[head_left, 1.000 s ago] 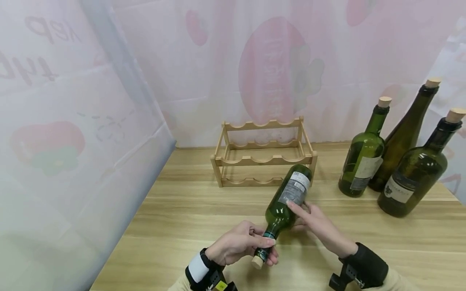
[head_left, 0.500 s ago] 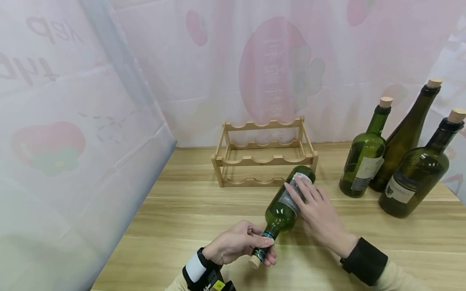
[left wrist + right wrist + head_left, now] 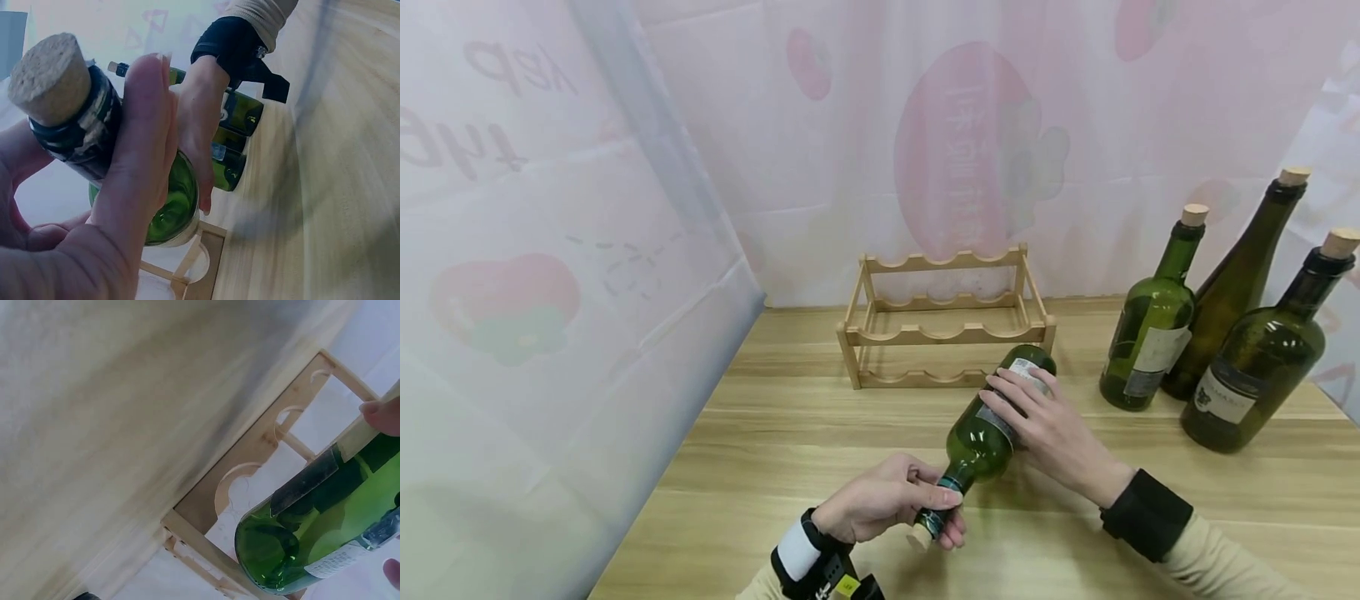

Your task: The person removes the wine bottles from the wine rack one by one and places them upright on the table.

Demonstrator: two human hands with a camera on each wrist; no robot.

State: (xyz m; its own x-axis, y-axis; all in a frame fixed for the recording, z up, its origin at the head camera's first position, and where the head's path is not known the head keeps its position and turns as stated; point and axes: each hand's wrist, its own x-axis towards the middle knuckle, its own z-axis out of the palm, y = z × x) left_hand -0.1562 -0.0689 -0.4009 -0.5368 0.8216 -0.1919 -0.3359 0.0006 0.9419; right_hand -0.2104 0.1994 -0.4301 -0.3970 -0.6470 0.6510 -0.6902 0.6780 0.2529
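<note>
A corked green wine bottle is held tilted over the table, its neck toward me and its base toward the wooden wine rack. My left hand grips the neck between thumb and fingers, just behind the cork. My right hand lies over the label and holds the body, fingers across the top and the thumb hidden in the head view. In the right wrist view the bottle's base overlaps the rack's end, with fingertips on both sides of the glass.
Three more corked bottles stand at the right: a green one, a tall slim one and a wide dark one. Behind the rack hangs a printed white curtain, which also runs along the left table edge.
My right hand has shifted from the bottle's underside to over its label, fingers across the top. The bottle's base has moved slightly right, while my left hand keeps the neck.
</note>
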